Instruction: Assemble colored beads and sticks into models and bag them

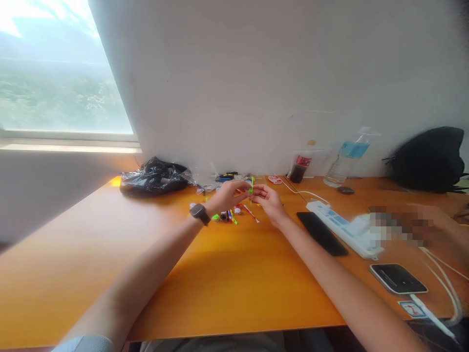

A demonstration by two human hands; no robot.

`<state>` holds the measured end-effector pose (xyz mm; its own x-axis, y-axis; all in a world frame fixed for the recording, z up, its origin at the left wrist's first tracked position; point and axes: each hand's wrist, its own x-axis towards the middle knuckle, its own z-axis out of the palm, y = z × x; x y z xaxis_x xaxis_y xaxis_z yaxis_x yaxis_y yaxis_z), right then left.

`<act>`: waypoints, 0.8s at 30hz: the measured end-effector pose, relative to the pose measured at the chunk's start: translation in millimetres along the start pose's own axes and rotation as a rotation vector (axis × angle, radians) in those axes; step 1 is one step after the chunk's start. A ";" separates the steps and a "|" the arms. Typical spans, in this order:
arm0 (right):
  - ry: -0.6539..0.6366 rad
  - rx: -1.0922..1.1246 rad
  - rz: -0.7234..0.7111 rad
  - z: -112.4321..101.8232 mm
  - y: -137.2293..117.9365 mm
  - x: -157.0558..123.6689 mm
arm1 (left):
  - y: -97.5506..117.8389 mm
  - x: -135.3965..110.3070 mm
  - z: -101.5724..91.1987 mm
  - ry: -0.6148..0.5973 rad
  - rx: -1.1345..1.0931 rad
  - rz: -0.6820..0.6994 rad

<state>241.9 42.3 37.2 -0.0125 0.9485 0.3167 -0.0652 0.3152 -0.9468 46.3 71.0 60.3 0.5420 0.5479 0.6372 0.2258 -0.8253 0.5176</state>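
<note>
Two hands (227, 196) (270, 203) pinch green piece (252, 184) between closed fingertips; red bottle label (304, 160) unreadable

Dark wristwatch (200, 213), pale grey-blue left sleeve (87, 344)

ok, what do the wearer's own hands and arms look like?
Left hand: ungloved, dark watch with a dark band, pale grey-blue sleeve farther up the arm. Right hand: ungloved, no wristwear visible, no sleeve in view.

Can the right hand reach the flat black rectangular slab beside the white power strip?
Probably yes: the slab lies uncovered nearby, though the right hand holds a thin green plastic piece.
</note>
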 end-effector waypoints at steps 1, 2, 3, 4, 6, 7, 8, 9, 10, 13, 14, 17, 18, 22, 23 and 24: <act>-0.002 0.006 0.026 0.9 -0.9 -1.0 | 0.4 0.2 -0.9 -0.003 0.010 0.012; -0.002 0.007 0.043 1.2 -1.4 -1.5 | 0.6 0.4 -2.1 -0.006 0.020 0.024; 0.001 0.006 0.053 1.2 -1.6 -1.8 | 0.7 0.4 -3.5 -0.010 0.028 0.036; 0.003 0.007 0.060 1.0 -1.7 -1.9 | 0.9 0.5 -4.9 -0.013 0.034 0.047; -0.006 0.011 0.073 0.6 -1.6 -2.2 | 1.7 0.6 -7.4 -0.031 0.033 0.058; -0.017 0.014 0.083 0.4 -1.7 -2.4 | 2.6 0.9 -8.6 -0.051 0.028 0.054; -0.030 0.015 0.094 0.4 -2.0 -2.8 | 4.1 1.2 -9.8 -0.076 0.025 0.048; -0.044 0.014 0.105 0.5 -2.3 -3.2 | 6.2 1.7 -11.1 -0.104 0.031 0.043; -0.059 0.010 0.115 0.7 -2.7 -3.6 | 8.9 2.4 -12.5 -0.132 0.046 0.041; -0.101 -0.026 0.124 2.2 -3.5 -4.7 | 18.6 4.3 -16.4 -0.198 0.106 0.050; -0.122 -0.044 0.121 2.9 -3.4 -5.0 | 21.4 4.7 -17.2 -0.214 0.110 0.045; -0.195 -0.121 0.125 4.6 -0.8 -5.3 | 24.1 4.1 -17.0 -0.228 0.077 -0.011; -0.214 -0.154 0.127 4.4 0.7 -4.9 | 22.7 3.3 -16.4 -0.226 0.059 -0.038; -0.204 -0.364 0.050 -3.2 7.7 -0.5 | 9.5 -1.0 -14.9 -0.220 0.000 -0.152; -0.196 -0.482 0.010 -6.4 9.3 0.9 | 6.0 -2.1 -15.1 -0.236 -0.009 -0.177; -0.191 -0.625 -0.032 -9.5 10.9 2.1 | 3.1 -3.2 -15.2 -0.266 -0.015 -0.199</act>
<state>250.6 48.0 26.9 -0.2007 0.9340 0.2955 0.5232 0.3572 -0.7737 32.9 68.8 68.6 0.6815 0.6414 0.3523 0.3377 -0.7027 0.6262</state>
